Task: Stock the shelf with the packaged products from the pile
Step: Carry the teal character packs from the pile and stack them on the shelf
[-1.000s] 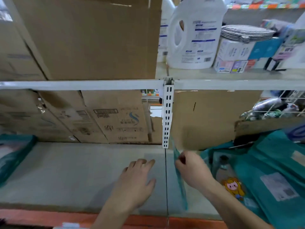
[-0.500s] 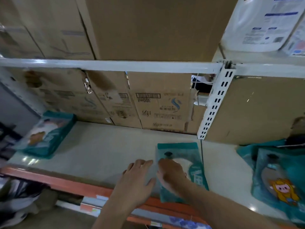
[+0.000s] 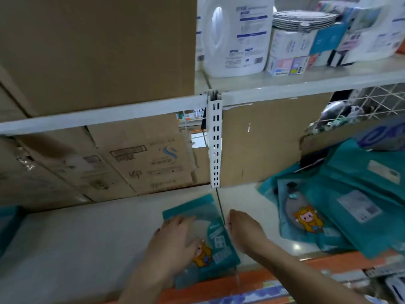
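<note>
A flat teal package (image 3: 215,240) with a yellow cartoon figure lies on the pale lower shelf (image 3: 87,238), near its front edge beside the white upright post (image 3: 215,145). My left hand (image 3: 175,238) rests flat on the package's left half with fingers spread. At the package's right edge my right hand (image 3: 243,231) has curled fingers and seems to pinch that edge; its fingertips are hidden. The pile of teal packages (image 3: 361,194) lies on the shelf to the right, one of them face up (image 3: 304,218).
Cardboard boxes (image 3: 142,159) line the back of the lower shelf. The upper shelf carries a big carton (image 3: 98,51), a white detergent jug (image 3: 236,36) and small boxes. Another teal package (image 3: 6,224) shows at the far left. An orange front rail (image 3: 252,279) edges the shelf.
The package went from upright in my right hand to flat on the shelf. My right hand slid off its top to its right edge, and my left hand moved onto it.
</note>
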The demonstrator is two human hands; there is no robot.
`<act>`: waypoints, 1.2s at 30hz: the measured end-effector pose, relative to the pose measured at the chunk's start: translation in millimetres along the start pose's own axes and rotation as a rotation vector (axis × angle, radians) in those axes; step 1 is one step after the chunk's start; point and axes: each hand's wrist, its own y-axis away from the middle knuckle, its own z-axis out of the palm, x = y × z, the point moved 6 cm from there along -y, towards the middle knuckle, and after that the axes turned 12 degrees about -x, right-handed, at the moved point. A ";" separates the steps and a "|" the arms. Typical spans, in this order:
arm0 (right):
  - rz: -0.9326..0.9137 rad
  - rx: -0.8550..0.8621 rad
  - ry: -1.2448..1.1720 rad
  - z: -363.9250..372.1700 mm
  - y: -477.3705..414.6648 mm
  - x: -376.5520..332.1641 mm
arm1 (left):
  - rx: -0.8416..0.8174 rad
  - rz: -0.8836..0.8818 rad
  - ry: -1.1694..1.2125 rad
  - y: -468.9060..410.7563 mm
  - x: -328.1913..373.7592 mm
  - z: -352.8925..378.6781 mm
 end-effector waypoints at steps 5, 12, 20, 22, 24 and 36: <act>0.142 0.222 -0.221 -59.8 37.7 106.5 | -0.034 0.122 -0.050 -34.2 70.5 4.6; 0.302 0.380 -0.270 -111.8 85.3 230.6 | -0.013 0.305 -0.166 -61.7 188.8 15.8; 0.381 0.622 0.050 -165.8 104.9 318.7 | 0.010 0.338 -0.222 -87.0 270.3 33.3; 0.387 0.603 0.085 -175.3 101.6 339.7 | 0.006 0.331 -0.224 -91.9 280.2 38.6; 0.388 0.529 0.111 -177.4 93.2 358.6 | -0.002 0.313 -0.219 -96.9 284.4 43.6; 0.376 0.513 0.220 -154.8 80.5 348.8 | 0.023 0.226 -0.187 -107.2 289.2 52.7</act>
